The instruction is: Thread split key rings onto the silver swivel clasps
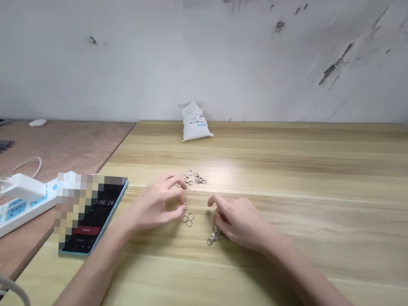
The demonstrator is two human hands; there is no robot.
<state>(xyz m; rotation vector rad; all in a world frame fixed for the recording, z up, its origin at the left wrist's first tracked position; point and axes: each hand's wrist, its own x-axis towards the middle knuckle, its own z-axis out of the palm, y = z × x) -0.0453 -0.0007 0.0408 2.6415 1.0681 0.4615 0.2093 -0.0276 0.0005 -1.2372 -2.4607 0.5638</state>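
My left hand (162, 201) is above the table, thumb and index finger closed on a small metal key ring (185, 206). Just below those fingertips, several loose key rings (187, 219) lie together. Beyond that hand is a small group of silver lobster clasps (200, 178), some partly covered by its fingers. To the right, my right hand (241, 221) has its fingers curled inward and its index finger bent. A cluster of metal clasps (215, 236) shows beneath it, partly hidden; whether it grips any of them is not visible.
A white plastic packet (195, 122) sits by the wall. On the left lies a phone (94, 220) showing a timer. Beyond it are a white power strip (14, 209) with plugged chargers and a cable (1, 281), on a lower brown surface (82, 140).
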